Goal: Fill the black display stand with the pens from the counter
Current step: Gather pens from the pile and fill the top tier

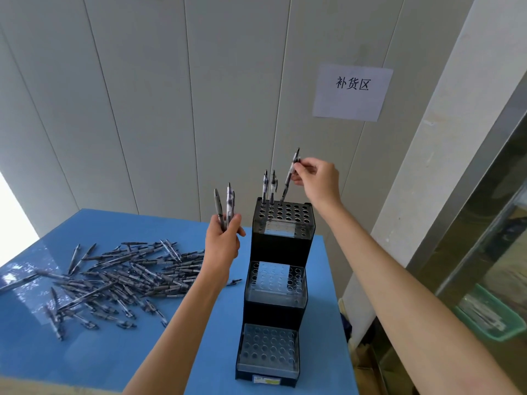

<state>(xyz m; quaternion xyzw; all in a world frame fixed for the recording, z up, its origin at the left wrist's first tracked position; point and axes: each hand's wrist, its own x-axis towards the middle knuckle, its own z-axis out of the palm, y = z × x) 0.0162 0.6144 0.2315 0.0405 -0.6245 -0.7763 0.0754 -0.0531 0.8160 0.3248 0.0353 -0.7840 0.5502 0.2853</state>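
The black three-tier display stand (278, 252) stands on the blue counter, each tier a grid of holes. Two pens (269, 185) stand upright in the top tier's back row at the left. My right hand (316, 178) pinches the upper end of a third pen (289, 178), tilted, its tip at a back-row hole just right of those two. My left hand (224, 242) grips a small bunch of pens (226, 205) upright, left of the stand's top tier. A large pile of pens (119, 277) lies on the counter to the left.
The blue counter (85, 360) ends just right of the stand, with boxes and a green bin (484, 317) below. A grey panelled wall stands behind, carrying a paper sign (352, 92). The two lower tiers hold no pens.
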